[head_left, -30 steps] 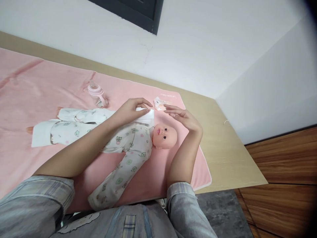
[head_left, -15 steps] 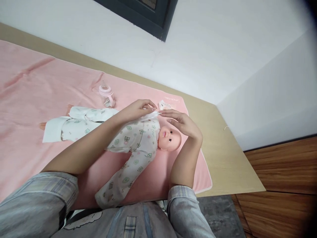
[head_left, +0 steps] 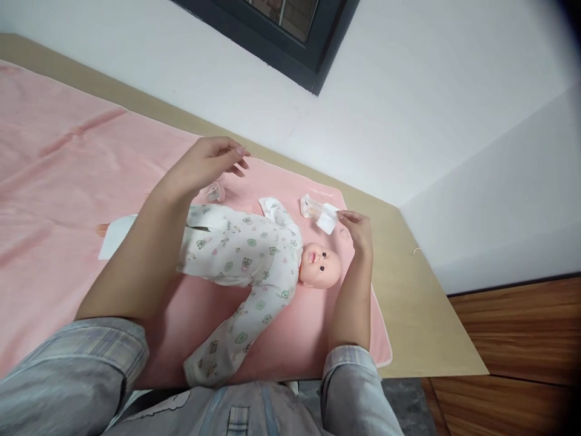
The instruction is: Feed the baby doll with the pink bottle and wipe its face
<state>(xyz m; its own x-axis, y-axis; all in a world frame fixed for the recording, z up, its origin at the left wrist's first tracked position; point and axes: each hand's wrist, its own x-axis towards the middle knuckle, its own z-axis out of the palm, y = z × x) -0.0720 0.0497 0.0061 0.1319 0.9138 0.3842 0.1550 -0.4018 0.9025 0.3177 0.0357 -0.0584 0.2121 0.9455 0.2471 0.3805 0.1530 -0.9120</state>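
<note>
A baby doll (head_left: 249, 248) in white printed clothes lies on its back, its bald head toward the right. Above the doll's head, my right hand (head_left: 358, 230) pinches the corner of a white wipe (head_left: 327, 219), which hangs beside a small wipes packet (head_left: 308, 206) and overlaps its edge. My left hand (head_left: 211, 160) hovers over the far side of the doll, empty, with loosely bent fingers apart. Below that hand a pink-topped baby bottle (head_left: 216, 191) lies partly hidden. My left forearm covers part of the doll's legs.
A pink blanket (head_left: 59, 175) spreads under everything on a light wooden table (head_left: 422, 327). Behind the table is a white wall with a dark-framed window (head_left: 290, 54). Brown wood-grain panels (head_left: 521, 327) stand to the right, beyond the table's edge.
My hands have parted from above the doll's shoulder. The left moved left and away from me, empty; the right moved right, carrying the white wipe. The view has shifted slightly.
</note>
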